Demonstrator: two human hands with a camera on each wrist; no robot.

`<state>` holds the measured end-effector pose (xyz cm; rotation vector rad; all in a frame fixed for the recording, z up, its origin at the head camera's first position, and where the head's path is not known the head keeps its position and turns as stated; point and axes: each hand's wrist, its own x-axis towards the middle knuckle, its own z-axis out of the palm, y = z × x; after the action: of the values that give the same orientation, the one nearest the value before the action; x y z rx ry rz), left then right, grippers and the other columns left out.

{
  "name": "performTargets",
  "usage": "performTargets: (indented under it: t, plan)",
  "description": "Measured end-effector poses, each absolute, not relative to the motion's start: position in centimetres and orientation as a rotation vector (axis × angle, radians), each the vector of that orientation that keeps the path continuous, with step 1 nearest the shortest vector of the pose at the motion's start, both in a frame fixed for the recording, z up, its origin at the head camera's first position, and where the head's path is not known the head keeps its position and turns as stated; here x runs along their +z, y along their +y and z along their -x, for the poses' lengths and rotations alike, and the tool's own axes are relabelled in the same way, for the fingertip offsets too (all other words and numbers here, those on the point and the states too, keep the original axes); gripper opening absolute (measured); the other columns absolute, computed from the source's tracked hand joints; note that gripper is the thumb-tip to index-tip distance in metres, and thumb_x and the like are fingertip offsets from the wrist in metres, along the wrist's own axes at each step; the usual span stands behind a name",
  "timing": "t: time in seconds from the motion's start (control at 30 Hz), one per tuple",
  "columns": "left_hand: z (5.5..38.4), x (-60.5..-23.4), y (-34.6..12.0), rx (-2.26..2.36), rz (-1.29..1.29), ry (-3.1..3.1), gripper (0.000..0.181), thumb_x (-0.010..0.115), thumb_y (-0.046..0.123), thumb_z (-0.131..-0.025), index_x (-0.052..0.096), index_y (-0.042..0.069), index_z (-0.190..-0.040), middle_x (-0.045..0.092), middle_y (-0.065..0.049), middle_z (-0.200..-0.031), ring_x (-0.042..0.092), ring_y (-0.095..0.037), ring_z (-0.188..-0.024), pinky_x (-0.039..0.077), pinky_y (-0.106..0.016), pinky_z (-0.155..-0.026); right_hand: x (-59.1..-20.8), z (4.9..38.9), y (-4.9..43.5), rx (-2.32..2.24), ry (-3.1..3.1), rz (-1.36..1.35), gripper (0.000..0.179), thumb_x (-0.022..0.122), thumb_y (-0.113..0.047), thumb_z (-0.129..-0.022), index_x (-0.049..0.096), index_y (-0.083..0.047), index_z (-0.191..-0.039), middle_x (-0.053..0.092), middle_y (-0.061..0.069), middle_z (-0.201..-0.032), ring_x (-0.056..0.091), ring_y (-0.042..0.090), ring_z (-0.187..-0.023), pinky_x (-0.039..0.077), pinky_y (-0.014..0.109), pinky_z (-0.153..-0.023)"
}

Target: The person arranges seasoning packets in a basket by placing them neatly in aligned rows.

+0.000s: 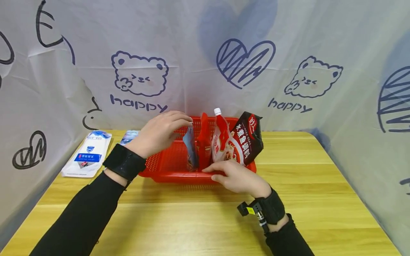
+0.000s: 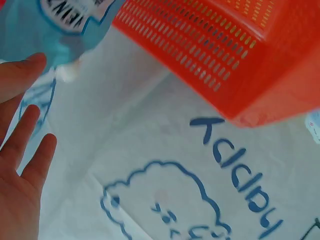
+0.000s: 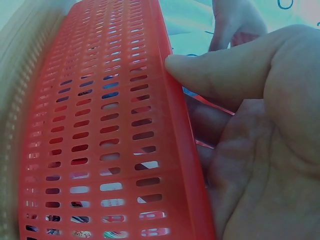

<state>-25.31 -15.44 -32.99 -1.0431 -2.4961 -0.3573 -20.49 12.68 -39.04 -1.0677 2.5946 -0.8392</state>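
Observation:
A red plastic basket [image 1: 173, 174] stands on the table near the back wall. Inside it, several packages are lined up: a blue pouch [image 1: 190, 145], a red pouch [image 1: 203, 142], a white-capped spout pouch [image 1: 219, 140] and a black seasoning packet [image 1: 248, 138] leaning at the right end. My left hand [image 1: 161, 132] pinches the top of the blue pouch [image 2: 60, 37], thumb against its face, with the other fingers spread away. The right hand [image 1: 238, 176] holds the basket's front rim [image 3: 175, 115], its thumb on the outside and fingers over the inner side.
On the table's left lies a white and blue packet [image 1: 88, 154]. Another blue-white packet [image 1: 129, 136] lies behind my left hand, partly hidden. A white cloth with drawings [image 1: 192, 71] hangs close behind the basket. Wooden tabletop [image 1: 301, 177] extends to the right.

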Motion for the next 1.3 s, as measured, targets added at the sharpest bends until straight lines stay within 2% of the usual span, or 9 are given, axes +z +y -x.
performTargets:
  t: [0.27, 0.4, 0.5, 0.57, 0.8, 1.03, 1.17, 1.3]
  plan:
    - [24.1, -32.9, -20.0, -0.491, 0.764, -2.440, 0.041, 0.075, 0.000, -0.091, 0.067, 0.006, -0.131, 0.066, -0.013, -0.132, 0.061, -0.033, -0.122, 0.053, -0.053, -0.102, -39.0, 20.7, 12.9, -0.834, 2.613, 1.033, 0.029, 0.066, -0.012, -0.102, 0.074, -0.015, -0.130, 0.070, -0.004, -0.109, 0.060, 0.015, -0.089, 0.051, 0.033, -0.081]
    - [23.6, -33.7, -22.8, -0.524, 0.577, -2.426, 0.039, 0.073, 0.003, -0.094, 0.066, 0.006, -0.132, 0.065, -0.013, -0.129, 0.062, -0.032, -0.114, 0.057, -0.051, -0.089, -38.9, 20.8, 13.0, -0.829, 2.616, 1.031, 0.030, 0.066, -0.013, -0.102, 0.073, -0.014, -0.130, 0.070, -0.004, -0.107, 0.060, 0.015, -0.088, 0.052, 0.032, -0.080]
    - [23.3, -34.7, -24.4, -0.579, 0.424, -2.428, 0.036, 0.070, 0.006, -0.097, 0.066, 0.006, -0.133, 0.065, -0.014, -0.128, 0.061, -0.032, -0.108, 0.055, -0.051, -0.078, -38.8, 20.9, 13.1, -0.827, 2.621, 1.023, 0.030, 0.066, -0.012, -0.102, 0.073, -0.014, -0.130, 0.069, -0.004, -0.107, 0.060, 0.015, -0.088, 0.051, 0.033, -0.079]
    - [23.3, -35.6, -25.2, -0.629, 0.311, -2.435, 0.035, 0.067, 0.009, -0.099, 0.065, 0.004, -0.134, 0.064, -0.016, -0.128, 0.061, -0.035, -0.107, 0.053, -0.052, -0.075, -38.8, 20.9, 13.2, -0.829, 2.620, 1.018, 0.030, 0.067, -0.012, -0.101, 0.073, -0.014, -0.131, 0.069, -0.004, -0.106, 0.059, 0.015, -0.088, 0.051, 0.033, -0.079]
    - [24.3, -40.7, -26.9, -0.756, -0.139, -2.579, 0.050, 0.058, 0.023, -0.103, 0.052, -0.006, -0.142, 0.048, -0.031, -0.137, 0.050, -0.049, -0.117, 0.048, -0.065, -0.088, -39.0, 20.9, 13.3, -0.840, 2.607, 1.046, 0.030, 0.065, -0.011, -0.102, 0.072, -0.013, -0.131, 0.070, -0.002, -0.110, 0.059, 0.015, -0.089, 0.051, 0.032, -0.081]
    - [25.2, -44.4, -27.4, -0.762, -0.444, -2.900, 0.082, 0.056, 0.039, -0.101, 0.030, -0.020, -0.150, 0.029, -0.049, -0.144, 0.031, -0.064, -0.129, 0.032, -0.073, -0.105, -39.2, 20.8, 13.1, -0.846, 2.584, 1.059, 0.032, 0.066, -0.012, -0.102, 0.072, -0.014, -0.133, 0.070, -0.003, -0.111, 0.060, 0.016, -0.091, 0.052, 0.033, -0.081]
    - [25.2, -45.1, -27.6, -0.876, -0.533, -3.053, 0.093, 0.052, 0.047, -0.101, 0.016, -0.021, -0.153, 0.020, -0.051, -0.146, 0.022, -0.065, -0.130, 0.025, -0.074, -0.110, -39.3, 20.8, 12.9, -0.840, 2.583, 1.078, 0.031, 0.065, -0.011, -0.102, 0.072, -0.014, -0.133, 0.072, -0.002, -0.119, 0.061, 0.016, -0.096, 0.054, 0.038, -0.089]
    - [25.2, -45.6, -27.4, -0.930, -0.591, -3.107, 0.096, 0.053, 0.050, -0.101, 0.011, -0.018, -0.156, 0.020, -0.050, -0.147, 0.024, -0.063, -0.130, 0.028, -0.074, -0.110, -39.3, 20.7, 13.1, -0.829, 2.582, 1.082, 0.031, 0.065, -0.011, -0.102, 0.072, -0.013, -0.133, 0.072, 0.000, -0.123, 0.061, 0.016, -0.098, 0.054, 0.037, -0.090]
